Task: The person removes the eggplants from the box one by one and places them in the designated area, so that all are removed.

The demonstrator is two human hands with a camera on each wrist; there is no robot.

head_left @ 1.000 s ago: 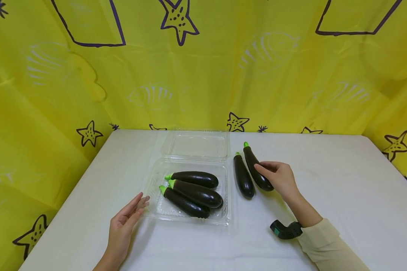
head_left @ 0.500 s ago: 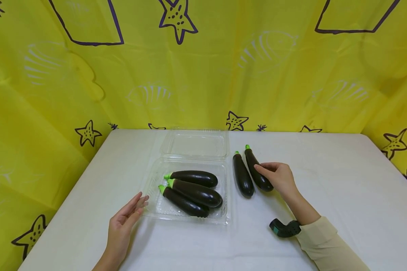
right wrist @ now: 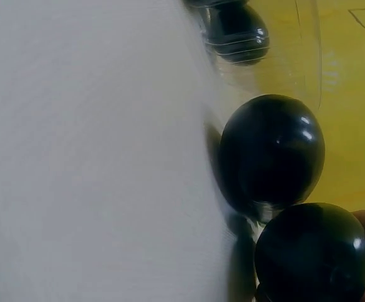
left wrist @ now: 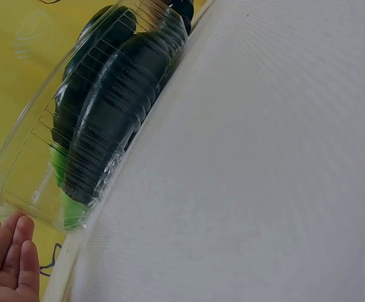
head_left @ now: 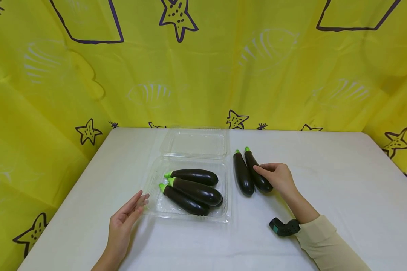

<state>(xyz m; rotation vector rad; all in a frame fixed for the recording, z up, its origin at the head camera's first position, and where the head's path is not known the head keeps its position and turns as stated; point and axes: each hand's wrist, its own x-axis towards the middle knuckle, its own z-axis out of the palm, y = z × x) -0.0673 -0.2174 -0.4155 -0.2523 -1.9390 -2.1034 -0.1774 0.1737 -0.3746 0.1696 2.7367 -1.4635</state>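
A right hand (head_left: 278,180) pinches a glossy dark eggplant (head_left: 260,181), right of center in the frame, close beside a second eggplant (head_left: 244,176). It looks firm and fairly light; the slick skin makes its thick middle likely the surest hold. At lower left, a left hand (head_left: 123,220), fingers extended, meets or nearly meets a clear plastic clamshell (head_left: 164,207) of more eggplants (head_left: 195,176). White cloth (head_left: 342,162) covers the tabletop before yellow starfish-print drapes (head_left: 203,75).

A person's cream right sleeve (head_left: 329,246) ends in a wide cuff (head_left: 316,229), a curved black device (head_left: 286,228) with a teal patch (head_left: 275,229) just beside it.
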